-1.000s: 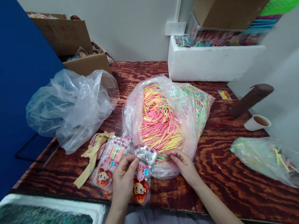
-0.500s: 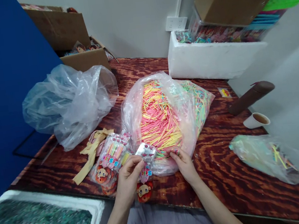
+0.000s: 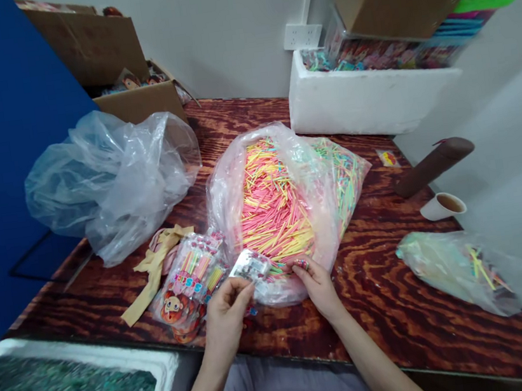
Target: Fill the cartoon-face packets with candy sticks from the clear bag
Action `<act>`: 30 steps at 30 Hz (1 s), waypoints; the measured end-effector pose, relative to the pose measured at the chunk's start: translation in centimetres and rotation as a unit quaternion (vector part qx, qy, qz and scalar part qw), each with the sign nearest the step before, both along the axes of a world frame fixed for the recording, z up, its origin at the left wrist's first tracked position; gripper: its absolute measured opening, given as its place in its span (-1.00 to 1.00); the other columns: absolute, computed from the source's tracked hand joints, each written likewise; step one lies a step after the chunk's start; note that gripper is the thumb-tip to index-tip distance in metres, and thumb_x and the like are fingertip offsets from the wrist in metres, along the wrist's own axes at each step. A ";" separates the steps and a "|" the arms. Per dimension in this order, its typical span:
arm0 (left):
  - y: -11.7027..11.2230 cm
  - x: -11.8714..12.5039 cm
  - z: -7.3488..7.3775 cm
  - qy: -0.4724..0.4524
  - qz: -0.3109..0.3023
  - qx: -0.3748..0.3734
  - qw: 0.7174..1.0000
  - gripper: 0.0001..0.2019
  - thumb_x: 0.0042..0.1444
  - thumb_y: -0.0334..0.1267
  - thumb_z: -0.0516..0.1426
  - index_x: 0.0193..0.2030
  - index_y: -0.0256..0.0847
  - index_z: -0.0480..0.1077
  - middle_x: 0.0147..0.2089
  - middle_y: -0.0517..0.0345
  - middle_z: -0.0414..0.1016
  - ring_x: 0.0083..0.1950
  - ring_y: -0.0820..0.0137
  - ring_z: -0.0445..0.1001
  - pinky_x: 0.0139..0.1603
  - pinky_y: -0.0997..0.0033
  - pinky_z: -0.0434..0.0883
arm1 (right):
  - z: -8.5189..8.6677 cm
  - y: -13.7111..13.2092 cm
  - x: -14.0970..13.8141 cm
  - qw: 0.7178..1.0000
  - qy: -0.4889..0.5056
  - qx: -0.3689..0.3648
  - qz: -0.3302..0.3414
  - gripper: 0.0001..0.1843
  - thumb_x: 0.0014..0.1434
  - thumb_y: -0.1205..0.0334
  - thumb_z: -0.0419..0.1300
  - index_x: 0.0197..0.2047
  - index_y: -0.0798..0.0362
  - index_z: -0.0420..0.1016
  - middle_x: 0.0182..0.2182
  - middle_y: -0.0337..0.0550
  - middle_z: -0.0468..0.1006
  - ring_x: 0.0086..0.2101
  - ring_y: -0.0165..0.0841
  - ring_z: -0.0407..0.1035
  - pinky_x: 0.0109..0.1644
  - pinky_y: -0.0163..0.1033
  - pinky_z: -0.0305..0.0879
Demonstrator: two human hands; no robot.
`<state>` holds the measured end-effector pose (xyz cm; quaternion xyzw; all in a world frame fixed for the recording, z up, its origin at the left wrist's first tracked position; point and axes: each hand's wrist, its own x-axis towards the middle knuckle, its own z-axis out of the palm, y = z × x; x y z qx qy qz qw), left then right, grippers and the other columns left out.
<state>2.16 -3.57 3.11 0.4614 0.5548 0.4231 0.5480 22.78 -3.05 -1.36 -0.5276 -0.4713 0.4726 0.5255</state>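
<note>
Mostly, a dark wood-grained desk [image 3: 393, 287] fills the view, carrying an open clear bag [image 3: 220, 194] heaped with pink and yellow sticks [image 3: 273, 213]. Left of the bag lie overlapping cartoon packets [image 3: 185, 279]. At its near side, the left hand [image 3: 228, 312] pinches a silvery-topped packet [image 3: 251, 265]; the right hand [image 3: 319, 285] has its fingers bunched beside the sticks, though I cannot tell whether they hold anything.

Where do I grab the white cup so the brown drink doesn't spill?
I'd hold the white cup around the middle of its side, coming from the left, where the right hand is. Its round body suits a wrapped grip, and brown drink shows in its open top, so keep it level. The brown flask is behind, a plastic bag in front and the room wall on the right.
</note>
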 end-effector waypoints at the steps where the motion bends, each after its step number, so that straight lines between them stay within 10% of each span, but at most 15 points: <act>1: 0.0 -0.2 -0.1 0.003 0.012 -0.001 1.000 -0.75 0.11 -0.07 0.19 -0.37 -0.25 0.38 -0.49 0.27 0.34 -0.43 0.48 0.30 -0.37 0.54 0.26 | 0.1 0.0 0.0 1.000 0.004 -0.005 -0.001 -0.81 0.21 0.09 0.17 -0.27 0.02 0.52 -0.37 -0.20 0.58 -0.27 -0.29 0.46 -0.14 -0.24 0.34; 8: -0.4 -1.3 0.2 0.022 0.033 0.004 0.999 -0.68 0.14 0.00 0.14 -0.36 -0.25 0.47 -0.46 0.22 0.45 -0.48 0.47 0.34 -0.42 0.52 0.29 | 0.8 1.5 0.4 0.999 0.028 -0.019 -0.007 -0.80 0.22 0.07 0.15 -0.23 0.03 0.43 -0.39 -0.21 0.54 -0.31 -0.31 0.45 -0.17 -0.23 0.34; 12: -0.1 -1.3 -0.8 0.044 0.023 0.018 0.999 -0.69 0.12 -0.02 0.16 -0.33 -0.26 0.51 -0.41 0.19 0.48 -0.34 0.40 0.40 -0.30 0.50 0.33 | 1.7 2.2 0.3 0.985 -0.154 0.033 0.071 -0.83 0.29 0.21 0.03 -0.31 0.03 0.39 -0.41 -0.21 0.45 -0.35 -0.32 0.38 -0.24 -0.25 0.30; 19: 0.6 -1.6 -2.4 0.056 0.052 0.039 0.996 -0.73 0.11 -0.07 0.16 -0.33 -0.25 0.53 -0.37 0.16 0.51 -0.29 0.36 0.43 -0.24 0.46 0.35 | 1.7 1.7 -1.8 0.768 -0.583 0.151 0.218 -0.87 0.27 0.40 0.07 -0.14 0.08 0.39 -0.21 -0.04 0.41 -0.24 -0.24 0.33 -0.17 -0.16 0.29; 22: 0.6 -1.6 -2.4 0.059 0.049 0.065 0.995 -0.75 0.14 -0.10 0.14 -0.35 -0.25 0.52 -0.36 0.15 0.50 -0.28 0.37 0.43 -0.23 0.46 0.35 | 1.4 1.9 -2.1 0.732 -0.621 0.159 0.232 -0.85 0.25 0.45 0.07 -0.15 0.11 0.39 -0.22 0.01 0.43 -0.22 -0.20 0.32 -0.15 -0.12 0.31; 25: 0.4 -1.7 -2.1 0.069 0.042 0.092 0.992 -0.77 0.17 -0.14 0.13 -0.35 -0.24 0.51 -0.35 0.15 0.49 -0.27 0.37 0.44 -0.21 0.46 0.35 | 1.5 2.0 -1.6 0.775 -0.580 0.152 0.197 -0.85 0.23 0.47 0.04 -0.21 0.11 0.40 -0.27 0.01 0.45 -0.23 -0.18 0.32 -0.13 -0.10 0.30; 30: -0.1 -1.4 -1.2 0.081 0.010 0.133 0.988 -0.79 0.20 -0.18 0.11 -0.30 -0.22 0.53 -0.28 0.10 0.52 -0.20 0.35 0.47 -0.14 0.43 0.37 | 3.6 2.9 0.0 0.974 -0.222 0.006 0.049 -0.87 0.23 0.29 0.05 -0.37 0.03 0.34 -0.41 -0.14 0.46 -0.33 -0.25 0.35 -0.17 -0.11 0.32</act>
